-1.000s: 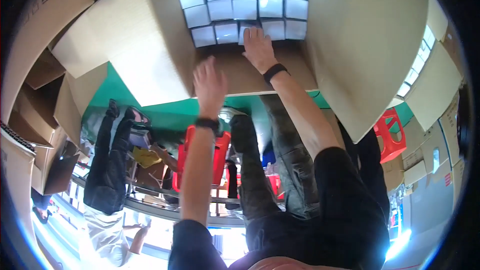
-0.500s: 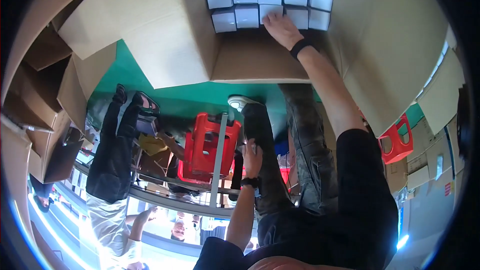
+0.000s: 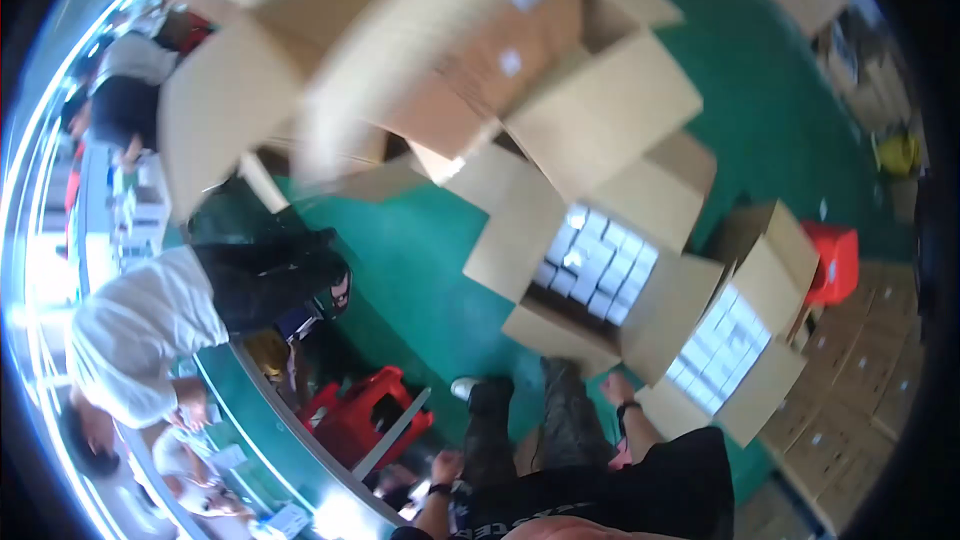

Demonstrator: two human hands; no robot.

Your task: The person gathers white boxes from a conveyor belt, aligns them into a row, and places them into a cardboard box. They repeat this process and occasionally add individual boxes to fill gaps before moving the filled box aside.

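Note:
My right hand (image 3: 617, 388) hangs low with its fingers curled, beside the near flap of an open carton (image 3: 570, 335). Nothing shows in it. Neat rows of small white boxes (image 3: 600, 262) fill the carton's far part, and its flaps stand spread outward. My left hand (image 3: 447, 467) is down near my left thigh, fingers curled in, with nothing visible in it. To the right of the first carton stands a second open carton (image 3: 668, 410), holding more white boxes (image 3: 718, 350) in rows.
Large open cartons (image 3: 610, 110) crowd the far side, one flap blurred. Red plastic stools (image 3: 365, 410) stand by a metal-edged workbench (image 3: 290, 435) at left. A co-worker in a white shirt (image 3: 140, 330) leans there. Stacked closed cartons (image 3: 850, 370) and a red stool (image 3: 832, 262) are at right.
My right hand has left the white boxes and come back toward my body. My view has swung and widened, so the second filled carton now shows. My left hand stays low.

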